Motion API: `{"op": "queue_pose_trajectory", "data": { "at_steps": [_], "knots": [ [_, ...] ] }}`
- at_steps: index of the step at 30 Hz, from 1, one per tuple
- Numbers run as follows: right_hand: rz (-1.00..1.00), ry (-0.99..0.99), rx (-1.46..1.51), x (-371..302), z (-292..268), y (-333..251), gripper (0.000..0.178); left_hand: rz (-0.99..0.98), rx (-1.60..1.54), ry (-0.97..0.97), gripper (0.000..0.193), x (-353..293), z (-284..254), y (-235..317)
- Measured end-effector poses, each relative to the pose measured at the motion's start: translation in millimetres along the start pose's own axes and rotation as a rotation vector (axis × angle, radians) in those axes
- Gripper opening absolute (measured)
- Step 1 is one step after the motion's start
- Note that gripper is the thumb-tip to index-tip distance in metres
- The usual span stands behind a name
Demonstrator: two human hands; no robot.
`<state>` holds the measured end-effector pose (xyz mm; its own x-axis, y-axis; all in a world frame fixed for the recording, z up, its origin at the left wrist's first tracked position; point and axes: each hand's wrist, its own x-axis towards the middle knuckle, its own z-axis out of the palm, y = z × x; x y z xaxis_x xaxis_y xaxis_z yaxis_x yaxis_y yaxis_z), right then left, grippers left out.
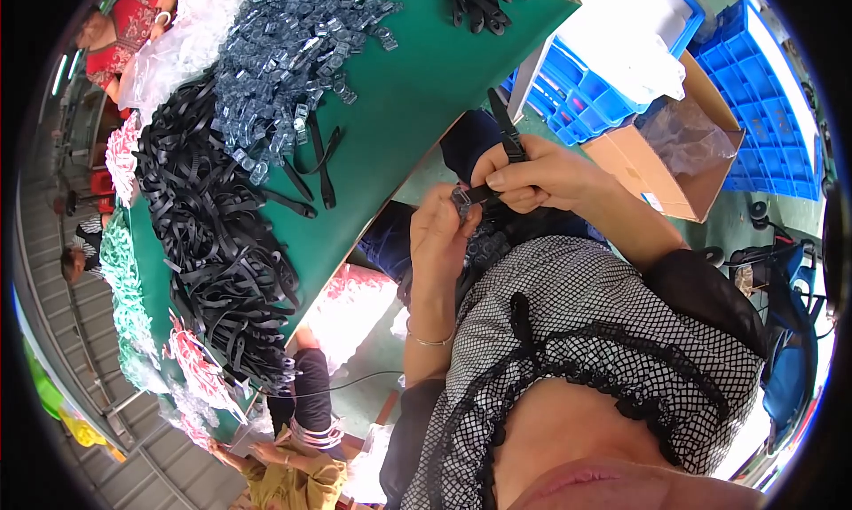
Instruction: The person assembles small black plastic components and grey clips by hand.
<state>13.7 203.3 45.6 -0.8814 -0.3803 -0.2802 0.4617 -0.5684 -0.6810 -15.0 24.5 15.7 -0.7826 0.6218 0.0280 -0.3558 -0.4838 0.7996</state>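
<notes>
My left hand (437, 229) pinches a small clear plastic clip (461, 200) between thumb and fingertips, above my lap. Close beside it, my right hand (546, 174) is closed on a black strap (504, 119), whose free end sticks up past the fingers. A short black piece bridges the gap between the two hands at the clip; whether it is threaded through cannot be made out. More clear clips (486, 244) lie in my lap just below the hands.
On the green table (399, 93) to my left lie a heap of clear grey clips (288, 53) and a long pile of black straps (213, 235). Blue crates (763, 102) and a cardboard box (661, 159) stand at right. Other people sit around the table, including one in yellow-brown (297, 483).
</notes>
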Motion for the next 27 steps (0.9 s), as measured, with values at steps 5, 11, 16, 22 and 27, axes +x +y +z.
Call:
{"op": "queue_pose_trajectory", "data": {
  "at_steps": [5, 11, 16, 22, 27],
  "knots": [
    [-0.043, -0.049, -0.042, 0, -4, -1, 0.016, -0.092, 0.149, 0.062, 0.029, -3, 5, 8],
    [-0.624, 0.146, -0.940, 4, -4, 10, 0.017, 0.007, 0.386, 0.213, 0.013, -4, 15, 14],
    [-0.787, 0.155, -0.812, 9, -4, 20, 0.019, -0.046, 0.539, 0.170, 0.014, -6, 9, 16],
    [-0.309, -0.124, -0.090, 1, -4, 15, 0.016, -0.027, 0.524, 0.129, 0.014, -5, 14, 20],
    [-0.371, 0.101, -0.323, 3, 1, 24, 0.019, -0.109, 0.289, 0.102, 0.015, -5, 10, 24]
  ]
}}
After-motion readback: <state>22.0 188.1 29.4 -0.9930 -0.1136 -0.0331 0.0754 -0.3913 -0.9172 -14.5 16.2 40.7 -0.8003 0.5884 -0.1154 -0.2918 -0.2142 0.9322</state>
